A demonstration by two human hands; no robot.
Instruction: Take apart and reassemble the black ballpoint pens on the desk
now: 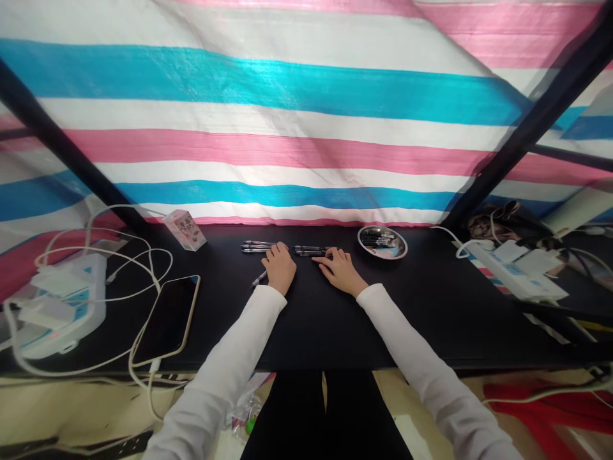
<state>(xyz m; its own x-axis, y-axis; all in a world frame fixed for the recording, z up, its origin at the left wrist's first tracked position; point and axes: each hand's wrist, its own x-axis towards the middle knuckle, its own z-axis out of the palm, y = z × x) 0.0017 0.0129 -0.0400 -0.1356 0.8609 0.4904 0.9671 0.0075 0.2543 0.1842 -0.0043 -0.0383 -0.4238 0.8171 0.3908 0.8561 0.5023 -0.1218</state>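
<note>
My left hand [279, 267] is curled low over the black tabletop, its fingers closed on a pen [259, 278] whose end sticks out to the lower left. Just above and left of that hand, several clear and black pens [253, 246] lie side by side. Another small group of dark pens [308, 250] lies between my two hands. At the right end of this group rests my right hand [342, 273], thumb and fingers apart, with the fingertips at the pens. A round metal bowl [402, 254] to the right holds several more dark pens.
A small pink and white box [185, 230] stands at the back left. Nearby lie a phone [168, 316] with a charging cable and a power strip [89, 306] with tangled white cords. Another power strip [524, 271] sits at the right. Striped sheeting [306, 147] hangs behind the table.
</note>
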